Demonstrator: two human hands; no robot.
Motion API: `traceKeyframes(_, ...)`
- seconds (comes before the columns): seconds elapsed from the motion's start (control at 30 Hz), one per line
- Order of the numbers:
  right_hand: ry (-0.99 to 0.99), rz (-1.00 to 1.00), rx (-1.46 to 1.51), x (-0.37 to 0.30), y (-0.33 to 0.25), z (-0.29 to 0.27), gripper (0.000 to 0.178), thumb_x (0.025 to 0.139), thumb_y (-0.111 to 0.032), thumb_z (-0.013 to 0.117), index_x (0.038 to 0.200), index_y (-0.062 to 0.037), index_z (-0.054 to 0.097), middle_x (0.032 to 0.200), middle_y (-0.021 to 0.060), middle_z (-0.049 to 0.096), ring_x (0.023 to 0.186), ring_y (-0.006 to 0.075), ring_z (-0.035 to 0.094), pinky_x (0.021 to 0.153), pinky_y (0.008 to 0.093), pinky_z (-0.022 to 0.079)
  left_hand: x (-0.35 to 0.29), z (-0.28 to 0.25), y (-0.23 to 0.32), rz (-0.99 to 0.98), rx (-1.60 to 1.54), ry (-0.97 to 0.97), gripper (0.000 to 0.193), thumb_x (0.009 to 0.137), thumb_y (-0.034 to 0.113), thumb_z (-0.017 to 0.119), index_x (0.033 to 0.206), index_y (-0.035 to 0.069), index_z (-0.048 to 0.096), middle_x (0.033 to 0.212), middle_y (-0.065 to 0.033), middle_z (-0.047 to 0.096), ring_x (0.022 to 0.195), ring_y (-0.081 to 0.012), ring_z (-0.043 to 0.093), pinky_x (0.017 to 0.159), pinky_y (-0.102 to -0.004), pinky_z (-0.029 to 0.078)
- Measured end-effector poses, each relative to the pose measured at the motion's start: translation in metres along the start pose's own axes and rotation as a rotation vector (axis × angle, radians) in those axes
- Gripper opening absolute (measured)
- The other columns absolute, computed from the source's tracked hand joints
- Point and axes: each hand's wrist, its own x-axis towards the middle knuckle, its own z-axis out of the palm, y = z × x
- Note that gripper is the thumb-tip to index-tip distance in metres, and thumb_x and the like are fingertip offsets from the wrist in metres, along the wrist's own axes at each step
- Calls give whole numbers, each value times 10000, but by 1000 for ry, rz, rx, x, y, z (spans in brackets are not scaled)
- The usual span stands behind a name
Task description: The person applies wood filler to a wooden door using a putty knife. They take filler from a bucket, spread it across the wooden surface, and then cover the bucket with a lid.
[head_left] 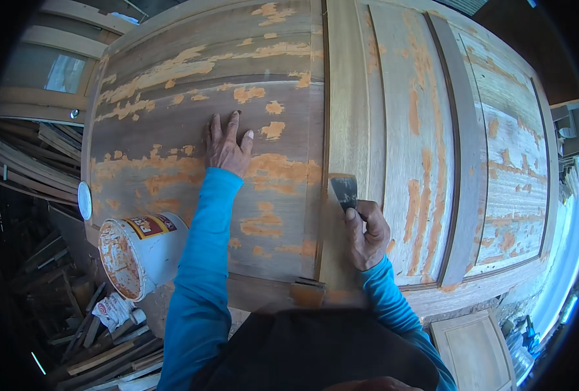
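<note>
A large wooden door [172, 124] lies in front of me, its panels blotched with orange filler patches [276, 171]. My left hand [227, 148] rests palm down on the dark left panel, fingers spread and holding nothing. In my right hand [369, 236] is a putty knife [345, 190], gripped with the thumb along it. Its blade points away from me, over the pale upright strip [347, 124] right of that panel. At the door's near edge sits a small flat piece smeared with orange [307, 292]; I cannot tell its kind.
Left of my left forearm, a white bucket [162, 249] with orange-smeared insides lies tilted at the door's edge. A round white lid [85, 200] is beyond it. Scrap wood strips [107, 355] and a white bag [113, 311] lie lower left. A smaller wooden panel [475, 348] is lower right.
</note>
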Motion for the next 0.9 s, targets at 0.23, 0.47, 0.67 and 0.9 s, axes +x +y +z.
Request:
traceKeyframes(0.23, 46, -128, 105, -33, -1, 12, 113, 987, -6, 674, 1096, -14, 648, 1011, 148, 686, 870, 279, 676, 774, 332, 536, 6, -32, 26, -140, 142, -223, 675, 1018, 495, 535, 1633, 330, 312, 1698, -194, 212, 1531, -492, 247, 1193, -643, 339)
traceKeyframes(0.47, 44, -16, 202, -45, -9, 10, 92, 1037, -71, 634, 1113, -21, 621, 986, 104, 638, 841, 172, 627, 760, 313, 512, 3, -16, 11, -105, 140, -180, 669, 1021, 509, 524, 1629, 323, 317, 1707, -184, 201, 1536, -490, 238, 1183, -659, 340)
traceKeyframes(0.67, 26, -114, 74, -52, -13, 12, 91, 1017, -72, 648, 1088, -17, 629, 960, 140, 616, 824, 281, 631, 763, 364, 506, 14, 3, -14, -22, 124, -103, 667, 1016, 507, 547, 1617, 312, 334, 1704, -184, 214, 1537, -475, 251, 1183, -658, 339)
traceKeyframes(0.9, -7, -120, 99, -50, -44, 9, 43, 1019, -46, 628, 1046, -14, 638, 906, 153, 616, 836, 310, 642, 771, 381, 518, 2, -9, 1, -85, 139, -142, 681, 1017, 556, 524, 1627, 329, 323, 1710, -170, 208, 1543, -459, 251, 1182, -654, 335)
